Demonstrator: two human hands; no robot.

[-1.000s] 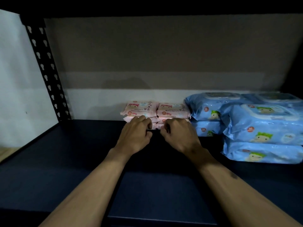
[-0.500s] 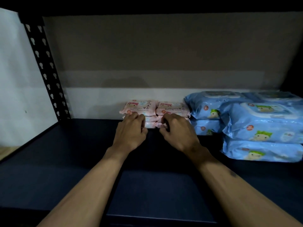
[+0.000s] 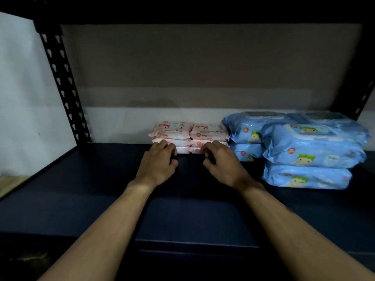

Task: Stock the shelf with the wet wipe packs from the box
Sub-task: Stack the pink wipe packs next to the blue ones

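Observation:
Two side-by-side stacks of small pink wet wipe packs (image 3: 190, 131) stand against the back wall on the dark shelf (image 3: 101, 189). My left hand (image 3: 159, 162) rests with loosely bent fingers against the front of the left stack's lower packs. My right hand (image 3: 221, 160) lies just in front of the right stack, its fingers loosely curled and its fingertips at the lowest pack. Neither hand holds a pack. The box is out of view.
Large blue wet wipe packs (image 3: 312, 151) are stacked at the right, touching the pink stacks. A black perforated upright (image 3: 65, 88) stands at the back left. The shelf's front edge (image 3: 192, 245) runs below my forearms.
Both hands pushed the pink stacks back toward the wall. They have now drawn slightly apart and their fingers have loosened.

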